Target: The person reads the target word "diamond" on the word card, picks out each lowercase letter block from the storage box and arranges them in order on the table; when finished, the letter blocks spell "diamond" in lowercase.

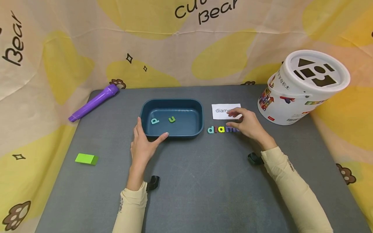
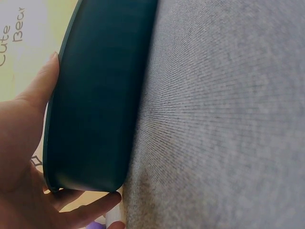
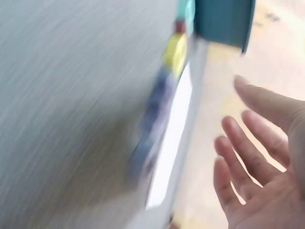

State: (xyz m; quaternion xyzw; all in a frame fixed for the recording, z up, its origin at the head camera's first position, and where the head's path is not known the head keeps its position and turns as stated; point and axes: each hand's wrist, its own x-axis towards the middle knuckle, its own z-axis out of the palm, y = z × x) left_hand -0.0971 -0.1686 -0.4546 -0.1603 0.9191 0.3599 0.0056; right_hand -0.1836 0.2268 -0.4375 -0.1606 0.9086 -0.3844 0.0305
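Note:
A dark teal tray (image 1: 186, 132) stands in the middle of the table with two loose letters inside, a light blue one (image 1: 155, 121) and a green one (image 1: 172, 119). My left hand (image 1: 142, 142) rests against its near left corner, thumb along the front rim and fingers spread along the left side. To the right, a row of letters (image 1: 221, 129) lies below a printed white card (image 1: 220, 111): light blue d, red i, yellow a, then purple and blue pieces. Above the row's right end hovers my right hand (image 1: 247, 124), fingers loosely bent and holding nothing, partly covering card and letters.
A white bucket (image 1: 291, 106) with a shape-hole lid stands at the back right. At the back left lies a purple microphone-shaped toy (image 1: 94, 103). A green block (image 1: 86, 159) sits near the left edge. Patterned cloth (image 1: 163, 48) hangs behind the grey table.

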